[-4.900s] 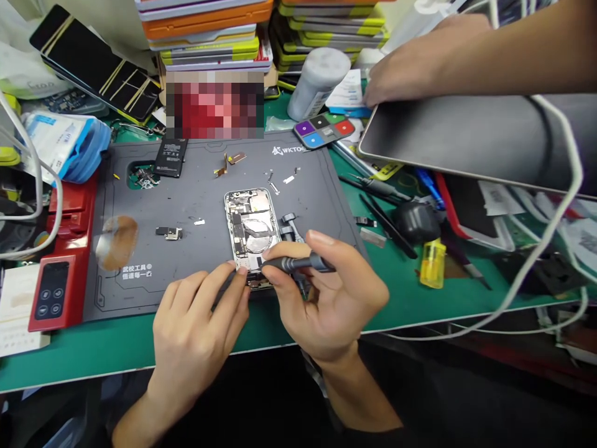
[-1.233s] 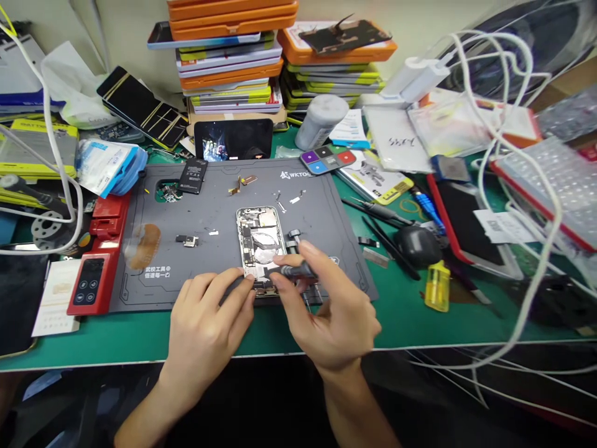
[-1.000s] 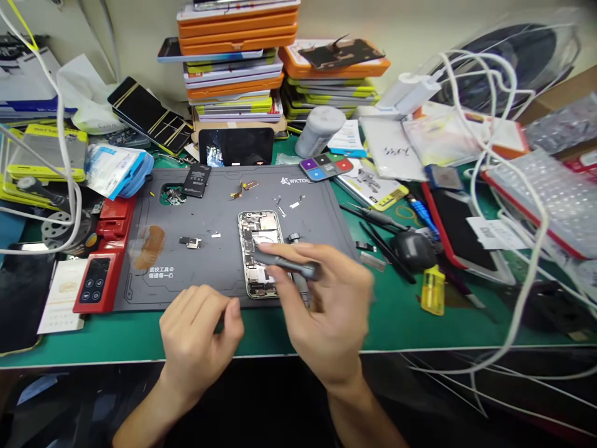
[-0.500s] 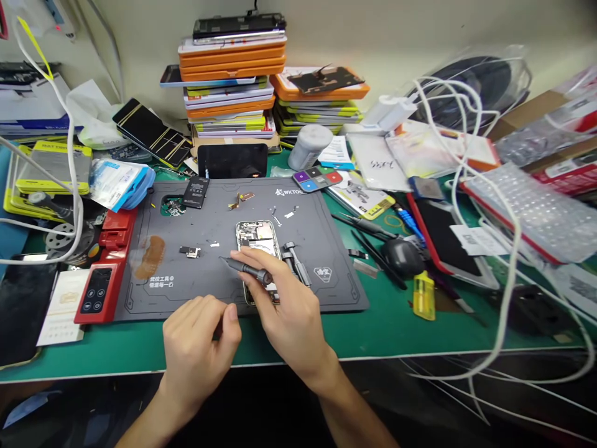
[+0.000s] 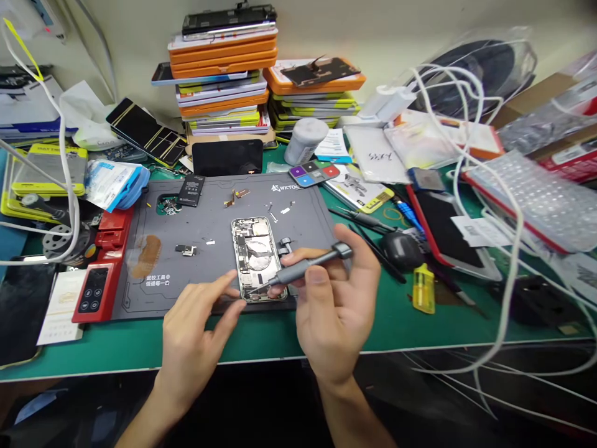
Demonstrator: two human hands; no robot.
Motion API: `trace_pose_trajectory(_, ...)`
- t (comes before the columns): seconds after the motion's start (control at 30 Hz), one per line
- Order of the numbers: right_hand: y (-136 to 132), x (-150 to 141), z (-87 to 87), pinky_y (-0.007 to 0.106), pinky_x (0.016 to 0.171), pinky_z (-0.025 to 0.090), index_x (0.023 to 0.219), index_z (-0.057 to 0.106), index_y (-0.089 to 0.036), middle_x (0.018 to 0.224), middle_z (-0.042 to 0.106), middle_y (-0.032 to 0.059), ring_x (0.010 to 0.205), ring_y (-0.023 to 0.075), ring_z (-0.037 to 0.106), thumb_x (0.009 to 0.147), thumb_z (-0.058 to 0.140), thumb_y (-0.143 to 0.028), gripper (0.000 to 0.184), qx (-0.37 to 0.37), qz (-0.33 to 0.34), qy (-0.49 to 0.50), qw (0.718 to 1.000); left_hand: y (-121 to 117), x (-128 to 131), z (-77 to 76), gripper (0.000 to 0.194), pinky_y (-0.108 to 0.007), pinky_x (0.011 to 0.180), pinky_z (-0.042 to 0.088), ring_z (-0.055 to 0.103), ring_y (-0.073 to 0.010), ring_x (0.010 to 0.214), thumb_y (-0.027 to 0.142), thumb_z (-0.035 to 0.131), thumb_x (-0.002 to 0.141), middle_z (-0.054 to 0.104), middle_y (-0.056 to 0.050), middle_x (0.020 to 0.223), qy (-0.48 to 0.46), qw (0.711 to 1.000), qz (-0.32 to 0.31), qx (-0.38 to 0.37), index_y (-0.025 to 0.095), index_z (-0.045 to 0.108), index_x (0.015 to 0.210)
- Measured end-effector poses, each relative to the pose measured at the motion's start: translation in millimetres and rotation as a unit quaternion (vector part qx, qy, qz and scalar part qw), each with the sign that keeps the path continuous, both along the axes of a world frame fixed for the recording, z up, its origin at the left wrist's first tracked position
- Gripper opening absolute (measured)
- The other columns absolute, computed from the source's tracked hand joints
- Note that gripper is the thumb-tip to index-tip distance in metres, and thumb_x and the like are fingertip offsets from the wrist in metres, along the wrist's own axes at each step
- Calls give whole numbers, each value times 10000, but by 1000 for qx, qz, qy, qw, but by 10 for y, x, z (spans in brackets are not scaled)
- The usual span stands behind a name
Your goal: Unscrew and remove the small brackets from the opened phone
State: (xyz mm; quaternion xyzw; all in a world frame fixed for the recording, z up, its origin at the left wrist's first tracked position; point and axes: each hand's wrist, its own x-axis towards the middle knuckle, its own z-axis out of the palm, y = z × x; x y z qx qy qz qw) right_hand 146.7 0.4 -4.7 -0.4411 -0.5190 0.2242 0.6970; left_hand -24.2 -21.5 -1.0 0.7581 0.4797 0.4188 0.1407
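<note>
An opened phone (image 5: 258,249), its inner parts exposed, lies on the grey work mat (image 5: 186,286). My right hand (image 5: 336,305) grips a dark grey precision screwdriver (image 5: 305,266). Its shaft slants down to the left, with the tip over the phone's lower end; whether the tip touches a screw cannot be made out. My left hand (image 5: 193,323) is beside the phone's lower left edge, thumb and fingers apart, fingertips at or close to the frame. Another dark tool (image 5: 285,244) lies right of the phone, partly hidden by my right hand.
Small loose parts, a bracket (image 5: 186,249), a flex cable (image 5: 236,196) and a battery (image 5: 191,190) lie on the mat. A red device (image 5: 96,289) borders it left. Tweezers (image 5: 377,254), a yellow lighter (image 5: 423,289) and white cables (image 5: 508,267) are at right; stacked boxes (image 5: 221,102) stand behind.
The other person's arm at upper right is gone. My right hand swung the screwdriver left off the phone, then back over its lower end. My left hand drew away, then returned with fingers spread.
</note>
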Motion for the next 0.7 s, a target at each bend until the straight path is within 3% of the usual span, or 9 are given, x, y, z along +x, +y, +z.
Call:
trace_pose_trajectory(0.13, -3, -1, -3, 226, 532, 643, 1594, 506, -270, 994, 784, 43, 645, 135, 737, 1123, 486, -176, 481, -26, 42, 20, 999, 2, -14, 6, 335, -318, 918, 627, 779, -179, 1018, 114, 730, 1040, 846, -47, 1152, 8, 998, -54, 15, 225, 727, 1356)
trace_pose_trajectory(0.3, -16, -9, -18, 240, 560, 661, 1574, 547, -287, 1022, 798, 36, 698, 147, 758, 1110, 508, -169, 481, -31, 77, 71, 994, -16, -26, 20, 282, -316, 887, 634, 791, -176, 984, 61, 735, 1016, 857, -46, 1116, -6, 998, -59, 16, 209, 765, 1254)
trace_pose_trajectory(0.53, -26, 29, -49, 310, 665, 703, 1612, 482, -279, 1071, 814, 51, 645, 148, 750, 1132, 460, -204, 486, -73, 80, 37, 993, -30, -34, 21, 292, -305, 881, 627, 790, -160, 985, 27, 727, 1009, 857, -33, 1109, -10, 997, -69, 12, 213, 763, 1231)
trace_pose_trajectory(0.7, -56, 42, -3, 293, 621, 699, 1595, 488, -326, 1111, 807, 44, 658, 138, 757, 1147, 471, -229, 459, -98, 113, 68, 986, -29, -34, 14, 279, -294, 882, 618, 776, -150, 984, 18, 740, 1000, 849, -33, 1096, -16, 997, -76, 19, 192, 755, 1217)
